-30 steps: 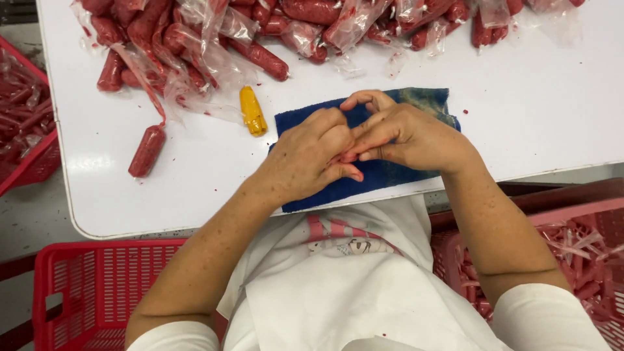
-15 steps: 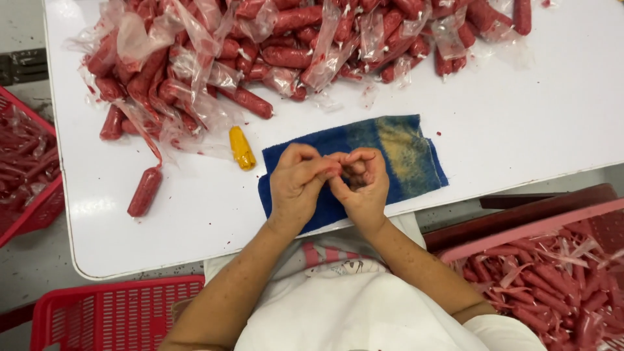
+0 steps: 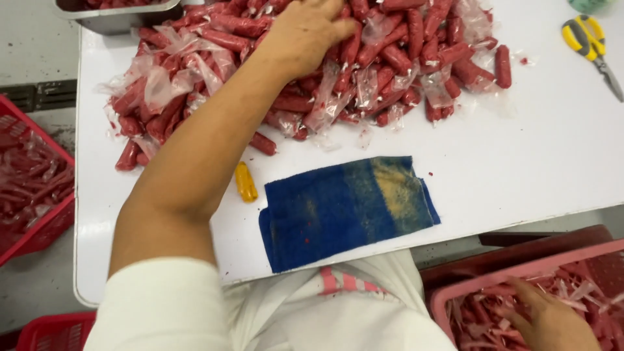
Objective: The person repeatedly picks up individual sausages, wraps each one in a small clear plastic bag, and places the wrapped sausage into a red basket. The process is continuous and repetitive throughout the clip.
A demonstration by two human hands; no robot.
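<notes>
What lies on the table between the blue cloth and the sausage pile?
In the head view, mostly bare white table separates the blue cloth from the sausage pile; a small yellow tool lies left, beside the cloth.

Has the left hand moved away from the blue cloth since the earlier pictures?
Yes. The left hand was over the blue cloth before; now it is far beyond it, resting on the sausage pile at the table's far side.

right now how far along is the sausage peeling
Done: the pink crate at lower right holds a layer of stripped casings, where the right hand rests. In hand: the left hand reaches into the sausage pile. Left: most of that pile looks wrapped in clear film, so plenty remains.
</notes>
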